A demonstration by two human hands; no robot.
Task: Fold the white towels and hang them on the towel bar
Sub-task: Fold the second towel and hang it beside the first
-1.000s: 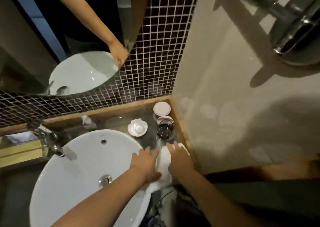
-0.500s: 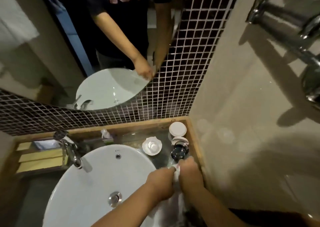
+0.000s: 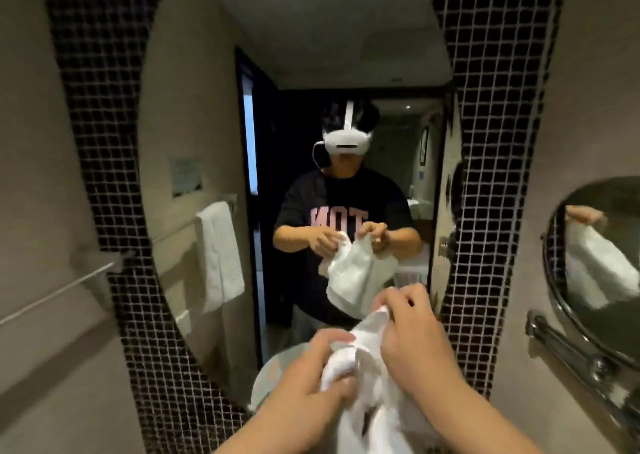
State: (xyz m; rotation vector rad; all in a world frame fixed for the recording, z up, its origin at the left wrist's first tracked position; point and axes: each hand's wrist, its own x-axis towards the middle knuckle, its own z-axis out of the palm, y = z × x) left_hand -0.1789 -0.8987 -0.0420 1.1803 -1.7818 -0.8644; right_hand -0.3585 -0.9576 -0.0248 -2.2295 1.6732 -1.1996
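A white towel [image 3: 372, 377] is bunched between both hands, lifted in front of the mirror, and hangs down out of the bottom of the frame. My left hand [image 3: 304, 381] grips its lower left folds. My right hand [image 3: 412, 335] pinches its upper edge, a little higher. A chrome towel bar [image 3: 59, 290] runs along the left wall, bare where it shows. The mirror [image 3: 194, 114] reflects another white towel [image 3: 220, 256] hanging folded over a bar.
Dark mosaic tile [image 3: 498, 141] frames the mirror on both sides. A round chrome shaving mirror [image 3: 602, 263] on an arm sticks out from the right wall, close to my right hand. The basin rim [image 3: 266, 374] shows just below my left hand.
The view has swung up from the basin and counter to the mirror. Both hands have lifted the towel off the counter edge and hold it raised.
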